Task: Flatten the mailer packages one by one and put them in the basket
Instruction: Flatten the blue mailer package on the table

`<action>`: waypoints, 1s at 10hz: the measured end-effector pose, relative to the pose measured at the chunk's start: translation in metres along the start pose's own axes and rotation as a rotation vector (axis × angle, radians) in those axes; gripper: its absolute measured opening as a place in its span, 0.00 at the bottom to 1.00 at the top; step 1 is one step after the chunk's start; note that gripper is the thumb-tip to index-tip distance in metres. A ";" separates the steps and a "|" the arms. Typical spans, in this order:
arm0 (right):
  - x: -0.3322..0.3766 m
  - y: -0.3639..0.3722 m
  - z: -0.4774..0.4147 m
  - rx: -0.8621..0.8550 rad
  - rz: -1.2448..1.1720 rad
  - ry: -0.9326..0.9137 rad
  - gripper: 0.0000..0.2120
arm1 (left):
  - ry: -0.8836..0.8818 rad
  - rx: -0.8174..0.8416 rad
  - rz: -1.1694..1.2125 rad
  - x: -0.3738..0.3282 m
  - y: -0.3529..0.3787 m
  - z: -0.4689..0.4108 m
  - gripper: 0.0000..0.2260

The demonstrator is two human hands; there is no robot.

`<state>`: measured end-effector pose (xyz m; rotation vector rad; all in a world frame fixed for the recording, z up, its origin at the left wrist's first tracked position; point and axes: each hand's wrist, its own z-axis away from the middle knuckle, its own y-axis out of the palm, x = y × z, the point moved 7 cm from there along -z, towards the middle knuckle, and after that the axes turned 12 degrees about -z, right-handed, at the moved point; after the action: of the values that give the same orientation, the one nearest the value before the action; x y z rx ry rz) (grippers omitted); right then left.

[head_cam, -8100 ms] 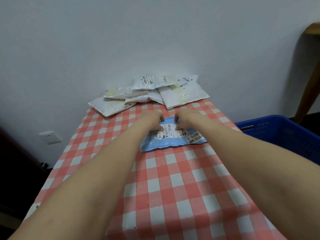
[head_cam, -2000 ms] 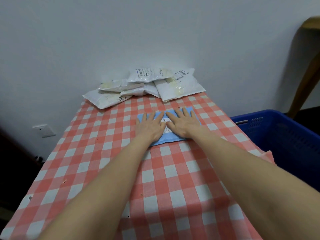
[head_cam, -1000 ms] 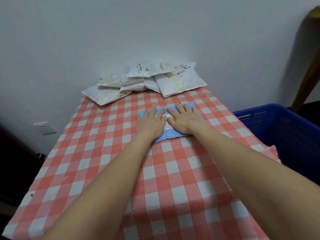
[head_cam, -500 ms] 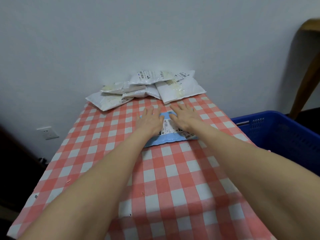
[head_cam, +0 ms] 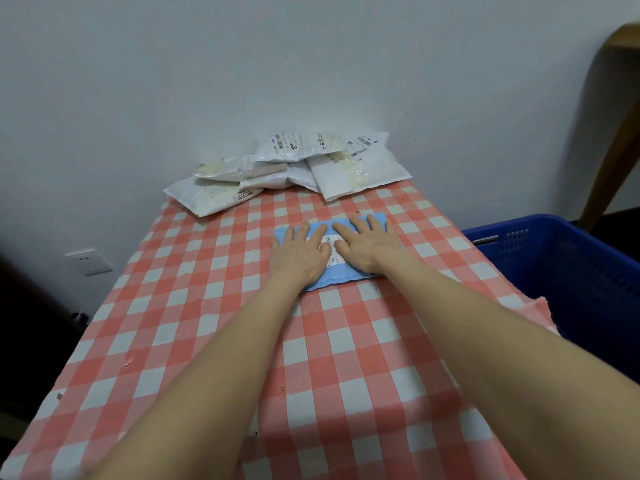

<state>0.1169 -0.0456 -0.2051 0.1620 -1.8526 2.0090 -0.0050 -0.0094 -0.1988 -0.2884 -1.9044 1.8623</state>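
Observation:
A blue mailer package with a white label lies flat on the red-and-white checked tablecloth, past the table's middle. My left hand presses on its left half with straight, spread fingers. My right hand presses on its right half the same way. Much of the mailer is hidden under both palms. Several white mailer packages are heaped at the far end against the wall. A blue plastic basket stands low beside the table's right side.
A white wall closes the far side of the table. A wall socket sits low at the left. A wooden furniture leg rises at the far right behind the basket. The cloth's corner hangs over the right edge near the basket.
Half a second ago both hands reached over the mailer's far edge; now they lie flat on top of it, fingers spread, and the mailer looks flatter.

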 end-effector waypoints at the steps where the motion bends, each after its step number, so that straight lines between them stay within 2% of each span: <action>1: 0.000 -0.001 0.000 0.003 -0.004 0.001 0.26 | 0.001 -0.002 0.009 0.000 -0.001 0.000 0.23; 10: 0.000 -0.001 0.001 -0.033 -0.047 -0.013 0.25 | -0.012 -0.036 -0.002 -0.002 -0.004 0.003 0.23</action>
<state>0.1175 -0.0467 -0.2037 0.2075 -1.8715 1.9488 -0.0040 -0.0132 -0.1950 -0.2869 -1.9474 1.8336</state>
